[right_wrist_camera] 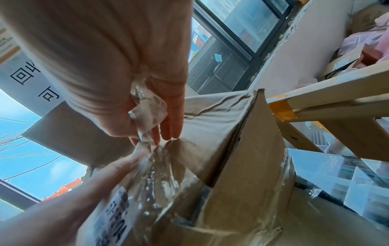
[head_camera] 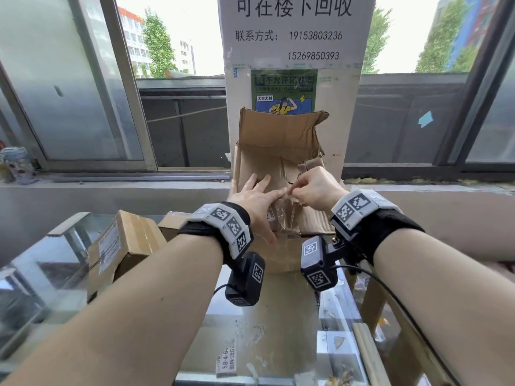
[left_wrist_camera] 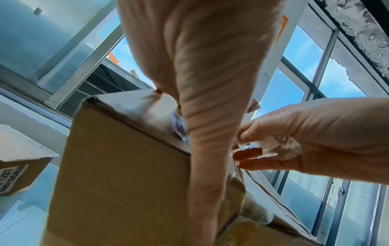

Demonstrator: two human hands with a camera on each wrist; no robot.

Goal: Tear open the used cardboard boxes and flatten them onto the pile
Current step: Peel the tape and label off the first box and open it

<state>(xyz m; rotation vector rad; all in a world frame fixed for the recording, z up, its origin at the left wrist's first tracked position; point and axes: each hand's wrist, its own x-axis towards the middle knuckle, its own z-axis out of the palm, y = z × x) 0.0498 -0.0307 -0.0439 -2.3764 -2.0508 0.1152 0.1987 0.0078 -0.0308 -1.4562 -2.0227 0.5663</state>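
Note:
A worn brown cardboard box [head_camera: 278, 140] stands on the glass table against the pillar, its top flaps raised. My left hand [head_camera: 259, 188] lies on its front face with fingers spread and straight, pressing it. Just to the right, my right hand [head_camera: 292, 192] pinches a strip of clear packing tape [head_camera: 287, 210] that runs down to the box. In the right wrist view the tape [right_wrist_camera: 147, 113] is bunched in my right hand [right_wrist_camera: 155, 133] and stretches to the box [right_wrist_camera: 242, 149] beside a printed label [right_wrist_camera: 113, 219]. The left wrist view shows the box [left_wrist_camera: 126, 166] and the crumpled tape [left_wrist_camera: 282, 148].
A smaller taped box [head_camera: 125, 243] lies to the left on the glass tabletop [head_camera: 55, 274]. Flat cardboard [head_camera: 264, 316] lies under the worked box. A pillar with a printed notice [head_camera: 292, 51] stands behind, windows either side. A wooden frame [head_camera: 370, 302] is at the right.

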